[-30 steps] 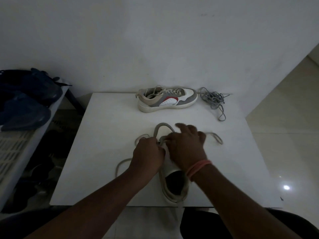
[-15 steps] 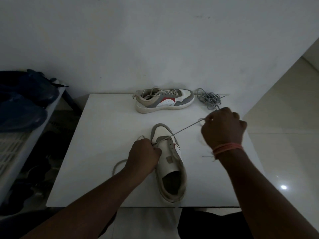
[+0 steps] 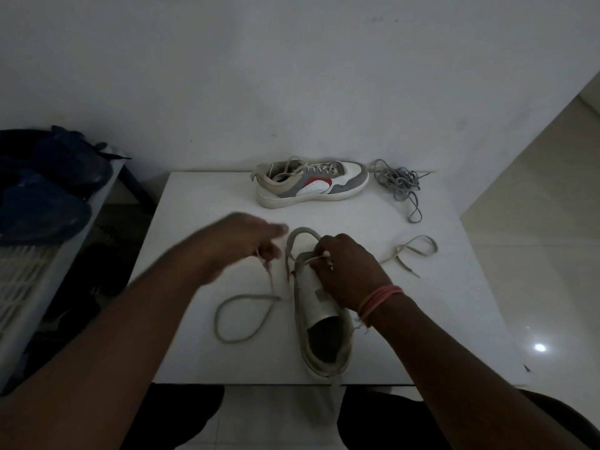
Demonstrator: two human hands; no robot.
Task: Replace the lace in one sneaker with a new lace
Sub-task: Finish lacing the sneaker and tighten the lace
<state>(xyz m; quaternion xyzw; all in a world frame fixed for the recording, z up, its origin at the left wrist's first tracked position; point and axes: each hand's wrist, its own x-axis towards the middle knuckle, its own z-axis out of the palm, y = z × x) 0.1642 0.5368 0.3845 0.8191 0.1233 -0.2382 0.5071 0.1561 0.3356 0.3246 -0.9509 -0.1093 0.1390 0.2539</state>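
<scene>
A white and beige sneaker (image 3: 316,306) lies toe-away near the table's front edge. A beige lace runs through its front eyelets. One end of the lace loops on the table to the left (image 3: 242,316), the other lies to the right (image 3: 417,250). My right hand (image 3: 345,272) rests on the sneaker's tongue and pinches the lace at the front eyelets. My left hand (image 3: 248,241), blurred, is just left of the toe and holds the left strand. A bundle of grey lace (image 3: 397,181) lies at the back right.
A second sneaker (image 3: 311,183), still laced, lies on its sole at the back of the white table (image 3: 201,203), against the wall. Dark bags (image 3: 42,190) sit on a rack to the left. Tiled floor lies to the right.
My right hand let go of the strand it had pulled out to the right and came back onto the sneaker. My left hand moved up and left with the left strand.
</scene>
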